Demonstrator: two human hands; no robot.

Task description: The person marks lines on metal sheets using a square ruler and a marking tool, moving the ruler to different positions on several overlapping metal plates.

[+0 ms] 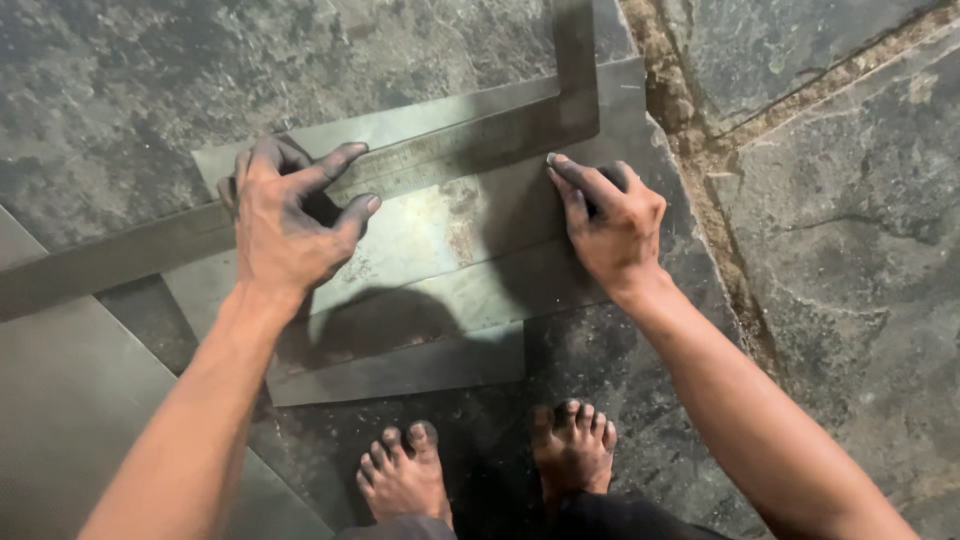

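On a dark, mottled stone floor (150, 90), we crouch over a flat grey sheet-metal plate (440, 240), both of our soot-darkened hands pressed down on the work. Our left hand (285, 220) lies spread across a long L-shaped steel square (470, 140), fingers splayed and flat, holding its long blade against the plate's far edge. That blade runs from the near left of the scene, across the plate, to a corner at the far right, where the short arm turns and points away from us. Our right hand (610, 225) rests on the plate just near of that corner, fingers curled together with the forefinger stretched toward the blade; whether it pinches a small marking tool we cannot tell, since the knuckles hide whatever may lie under them. The two hands are well apart, one toward each end of the plate, and neither is closed round anything we can make out.

Worn, rust-tinged patches show on the plate between the hands. A second grey metal sheet (60, 400) lies at the near left, partly under our left forearm. Our two bare feet (480, 470) stand on the floor at the near edge, toes just short of the plate. To the right, a sandy, crumbling joint (700, 160) runs between the stone slabs.
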